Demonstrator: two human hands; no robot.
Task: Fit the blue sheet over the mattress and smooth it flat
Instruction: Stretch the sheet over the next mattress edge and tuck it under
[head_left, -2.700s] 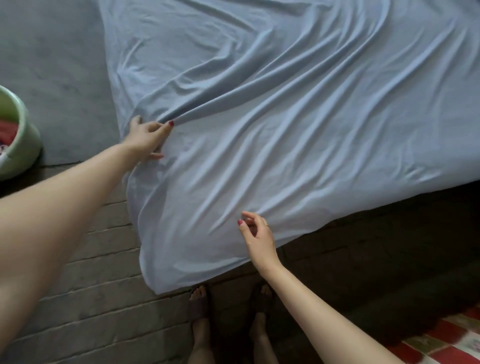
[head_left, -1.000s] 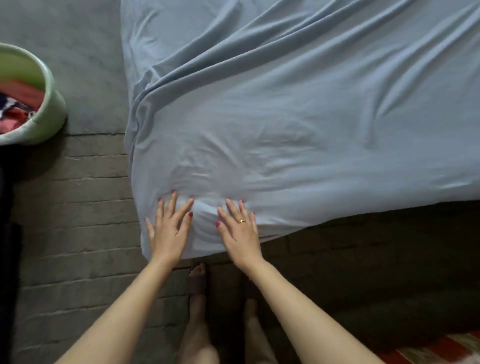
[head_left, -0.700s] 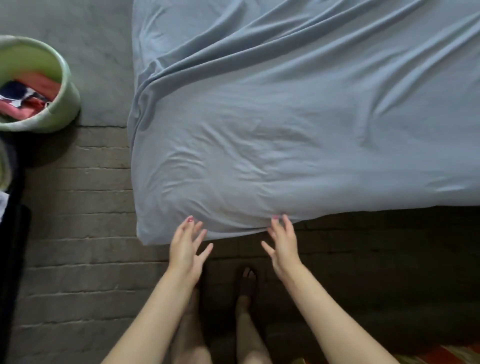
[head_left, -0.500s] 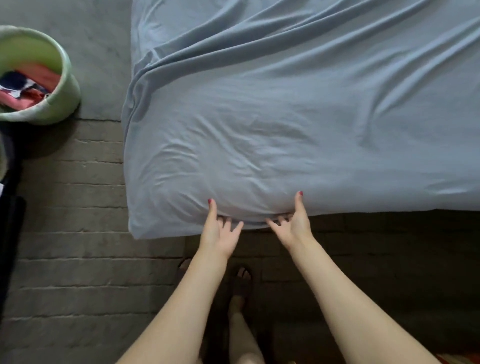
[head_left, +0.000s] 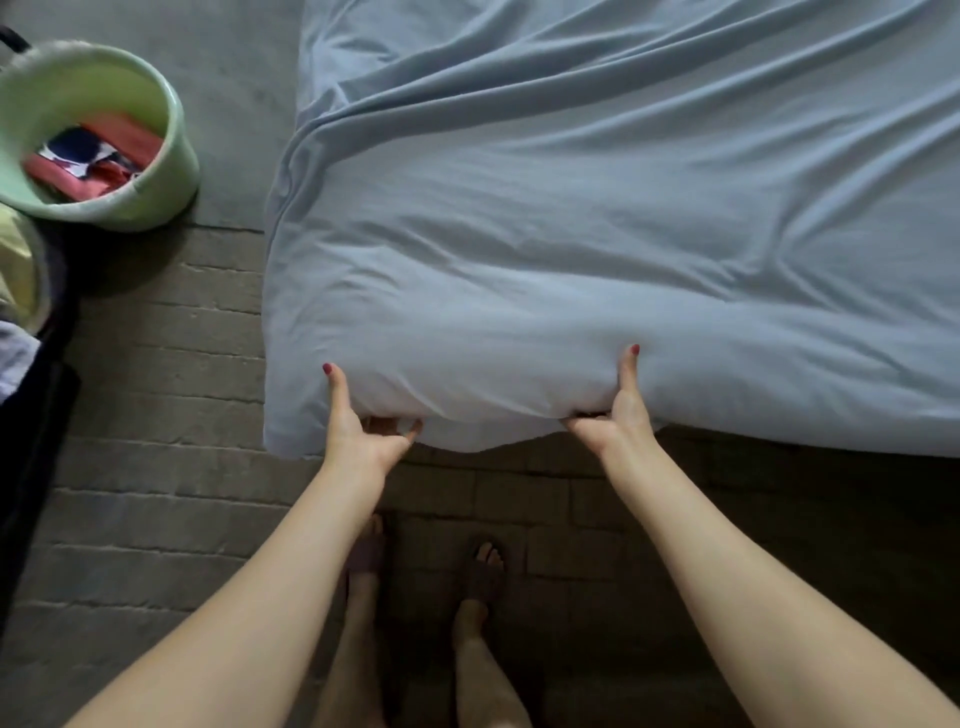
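You are gripping the near edge of the blue sheet with your left hand and right hand, thumbs on top, fingers curled underneath, the sheet spreading far and right while its near-left corner is lying nearer your left hand.

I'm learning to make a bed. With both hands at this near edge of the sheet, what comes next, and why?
Probably tuck the gripped edge under. The left hand and right hand pinch the blue sheet at its near edge, thumbs on top, and the hem between them hangs loose.
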